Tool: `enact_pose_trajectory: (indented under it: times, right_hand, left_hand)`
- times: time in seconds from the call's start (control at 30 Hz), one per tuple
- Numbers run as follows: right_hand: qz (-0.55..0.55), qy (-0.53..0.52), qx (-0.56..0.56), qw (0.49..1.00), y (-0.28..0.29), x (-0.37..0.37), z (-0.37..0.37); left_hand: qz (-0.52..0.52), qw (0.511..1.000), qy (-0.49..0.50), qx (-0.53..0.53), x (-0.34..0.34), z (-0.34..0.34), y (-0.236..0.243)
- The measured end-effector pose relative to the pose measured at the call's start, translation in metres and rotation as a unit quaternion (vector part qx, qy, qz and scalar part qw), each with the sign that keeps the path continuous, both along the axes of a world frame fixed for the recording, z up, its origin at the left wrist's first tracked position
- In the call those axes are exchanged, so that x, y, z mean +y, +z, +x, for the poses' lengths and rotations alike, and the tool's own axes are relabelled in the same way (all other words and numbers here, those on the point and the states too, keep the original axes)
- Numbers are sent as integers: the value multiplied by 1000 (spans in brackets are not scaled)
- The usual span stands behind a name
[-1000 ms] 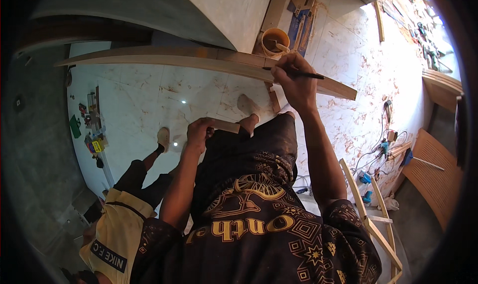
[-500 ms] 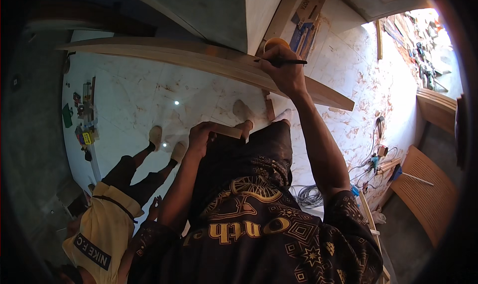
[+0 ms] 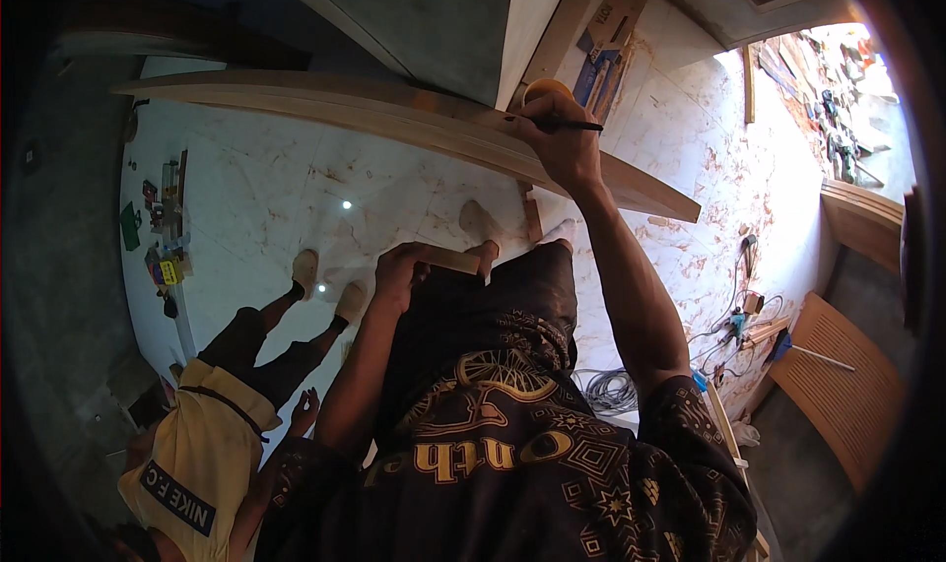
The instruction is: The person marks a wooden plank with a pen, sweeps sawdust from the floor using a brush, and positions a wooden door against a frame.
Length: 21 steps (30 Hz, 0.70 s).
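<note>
A long pale wooden board [image 3: 325, 107] runs across the upper part of the view, from the far left to right of centre. My right hand [image 3: 572, 153] is closed around a slim dark pen [image 3: 576, 125] over the board, with the pen's tip end near the board's top face. Whether the tip touches the wood I cannot tell. Just behind that hand an orange-yellow round object [image 3: 548, 88] shows in part. Low in front of my body, my left hand [image 3: 398, 274] grips a short flat piece of wood [image 3: 453, 259], whose held end is hidden by the fingers.
A person in a yellow shirt [image 3: 212, 424] stands at my left. Tools [image 3: 168, 266] lie along the left side. Coiled cable [image 3: 611, 393] and a slatted wooden panel [image 3: 838, 385] are at the right. Cartons [image 3: 603, 35] stand beyond the board, beside a grey wall corner [image 3: 458, 30].
My right hand has shifted very slightly with the pen still in it. The left hand keeps its hold on the wood piece. The view has turned a little.
</note>
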State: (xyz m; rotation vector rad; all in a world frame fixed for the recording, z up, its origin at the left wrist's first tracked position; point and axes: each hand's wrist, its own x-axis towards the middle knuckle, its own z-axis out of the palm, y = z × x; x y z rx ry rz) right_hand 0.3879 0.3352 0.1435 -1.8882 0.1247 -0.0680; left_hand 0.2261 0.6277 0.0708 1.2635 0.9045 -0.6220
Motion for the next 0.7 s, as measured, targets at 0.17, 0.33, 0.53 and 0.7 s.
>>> enact_pose_trajectory:
  times: [0.17,0.33,0.53,0.7]
  right_hand:
    - [-36,36,-19,999,9,1,-3]
    - [-51,19,-21,998,13,2,-2]
    - [21,16,18,1000,6,-9,-1]
    - [23,-139,-99,985,4,-17,13]
  left_hand:
    - [-26,1000,-11,-8,7,-3,-6]
    - [-5,1000,-9,-6,4,-2,-7]
    - [-13,1000,-2,-6,4,2,-5]
    - [-28,999,-42,1,2,5,-5]
